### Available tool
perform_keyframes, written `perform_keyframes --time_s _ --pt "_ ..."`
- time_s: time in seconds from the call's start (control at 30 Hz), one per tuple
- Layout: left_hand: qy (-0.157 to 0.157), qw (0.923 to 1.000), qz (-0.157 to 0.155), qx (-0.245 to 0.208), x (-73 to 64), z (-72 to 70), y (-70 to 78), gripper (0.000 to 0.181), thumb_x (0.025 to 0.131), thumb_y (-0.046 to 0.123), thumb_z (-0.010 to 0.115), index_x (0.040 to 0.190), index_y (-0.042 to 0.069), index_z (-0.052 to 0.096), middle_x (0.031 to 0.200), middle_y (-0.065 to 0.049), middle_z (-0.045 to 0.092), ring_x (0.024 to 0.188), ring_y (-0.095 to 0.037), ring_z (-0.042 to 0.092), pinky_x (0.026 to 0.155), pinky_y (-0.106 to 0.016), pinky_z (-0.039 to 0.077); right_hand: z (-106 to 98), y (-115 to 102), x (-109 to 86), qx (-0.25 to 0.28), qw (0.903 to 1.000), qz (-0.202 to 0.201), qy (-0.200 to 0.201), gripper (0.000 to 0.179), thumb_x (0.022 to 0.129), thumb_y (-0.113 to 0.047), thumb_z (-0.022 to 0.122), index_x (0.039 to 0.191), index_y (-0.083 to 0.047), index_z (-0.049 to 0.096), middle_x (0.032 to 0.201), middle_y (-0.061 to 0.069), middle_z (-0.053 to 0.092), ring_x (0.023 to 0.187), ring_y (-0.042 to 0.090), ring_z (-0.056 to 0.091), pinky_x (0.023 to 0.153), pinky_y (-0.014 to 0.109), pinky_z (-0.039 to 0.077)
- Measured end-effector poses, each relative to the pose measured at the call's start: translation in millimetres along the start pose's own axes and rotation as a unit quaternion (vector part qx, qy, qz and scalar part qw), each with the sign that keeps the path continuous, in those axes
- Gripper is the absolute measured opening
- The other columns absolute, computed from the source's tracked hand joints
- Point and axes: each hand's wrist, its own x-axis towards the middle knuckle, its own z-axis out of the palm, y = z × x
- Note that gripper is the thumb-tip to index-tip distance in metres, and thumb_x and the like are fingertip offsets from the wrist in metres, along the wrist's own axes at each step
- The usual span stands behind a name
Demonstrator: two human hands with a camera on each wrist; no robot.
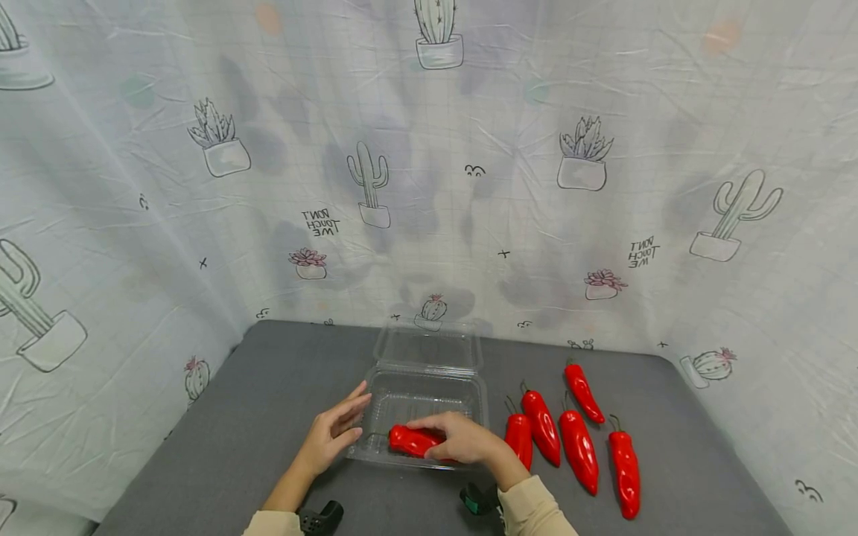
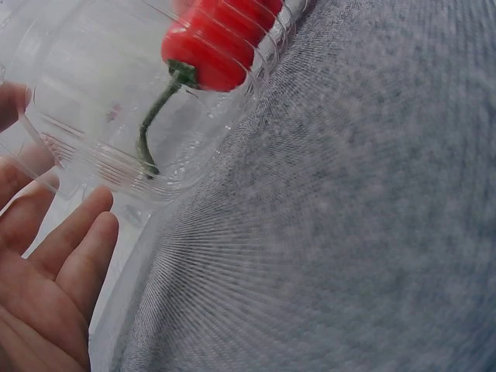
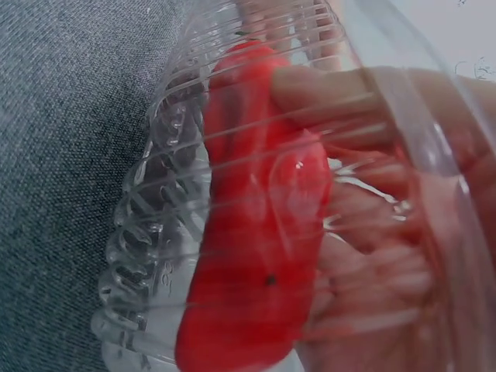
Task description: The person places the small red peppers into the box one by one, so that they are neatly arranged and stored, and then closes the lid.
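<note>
A clear plastic clamshell box [image 1: 418,385] lies on the grey table, its hinged lid [image 1: 429,348] folded back at the far side. One red pepper [image 1: 409,441] lies lengthwise along the near side inside the box, its green stem [image 2: 157,116] pointing left. My right hand [image 1: 464,438] reaches into the box and grips this pepper from above. In the right wrist view its thumb [image 3: 329,93] shows through the ribbed wall, along the pepper. My left hand [image 1: 330,433] is at the box's left rim, fingers extended; some fingers show through the plastic in the left wrist view.
Several more red peppers [image 1: 579,450] with thin stems lie on the table to the right of the box, the closest beside my right forearm. A pale curtain [image 1: 429,186] printed with cacti surrounds the grey table [image 1: 281,380] at the back and sides.
</note>
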Motion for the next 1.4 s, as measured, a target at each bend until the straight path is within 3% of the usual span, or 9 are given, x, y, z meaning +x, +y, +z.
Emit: perform_keyframes --time_s 0.5,0.7,1.0,1.27,1.4 --pt "-0.002 1.0000 -0.001 -0.001 -0.4 -0.6 -0.4 0.048 0.083 -0.018 0.054 0.129 -0.020 0.043 0.146 -0.032 0.031 0.128 -0.015 0.048 0.097 -0.021 0.045 0.2 2.3 1.4 0.022 0.9995 0.012 -0.017 0.051 0.082 -0.013 0.068 0.132 -0.020 0.058 0.120 -0.006 0.062 0.086 0.007 0.052 0.073 0.021 0.045" --pt "-0.001 1.0000 0.001 -0.004 0.2 -1.1 0.6 0.048 0.083 -0.018 0.054 0.130 -0.018 0.044 0.147 -0.031 0.032 0.129 -0.016 0.048 0.097 -0.021 0.045 -0.1 1.8 3.0 0.027 0.9995 0.008 -0.016 0.056 0.081 -0.012 0.068 0.136 -0.010 0.053 0.131 0.003 0.060 0.105 0.008 0.058 0.088 0.024 0.048" --pt "-0.006 0.9995 -0.030 -0.005 0.1 -1.8 2.9 0.048 0.085 -0.015 0.054 0.132 -0.016 0.044 0.146 -0.034 0.030 0.129 -0.015 0.047 0.099 -0.022 0.044 0.4 1.2 3.9 -0.001 1.0000 0.007 -0.004 0.059 0.081 -0.018 0.072 0.137 -0.011 0.052 0.131 0.004 0.059 0.101 0.008 0.058 0.085 0.024 0.048" --pt "-0.004 1.0000 0.000 -0.007 -0.1 -0.6 2.1 0.048 0.083 -0.018 0.054 0.130 -0.019 0.044 0.148 -0.029 0.032 0.129 -0.016 0.047 0.099 -0.020 0.043 0.6 0.9 4.1 -0.013 0.9999 -0.001 0.005 0.060 0.082 -0.021 0.072 0.137 -0.009 0.052 0.135 0.007 0.056 0.114 0.016 0.057 0.094 0.028 0.048" --pt "-0.005 1.0000 -0.001 -0.006 0.5 -0.9 1.8 0.048 0.083 -0.018 0.054 0.130 -0.018 0.044 0.148 -0.028 0.031 0.129 -0.015 0.047 0.099 -0.021 0.043 0.6 0.5 3.9 0.012 0.9998 -0.001 0.015 0.060 0.084 -0.021 0.070 0.138 -0.007 0.049 0.138 0.009 0.054 0.124 0.024 0.053 0.101 0.038 0.045"
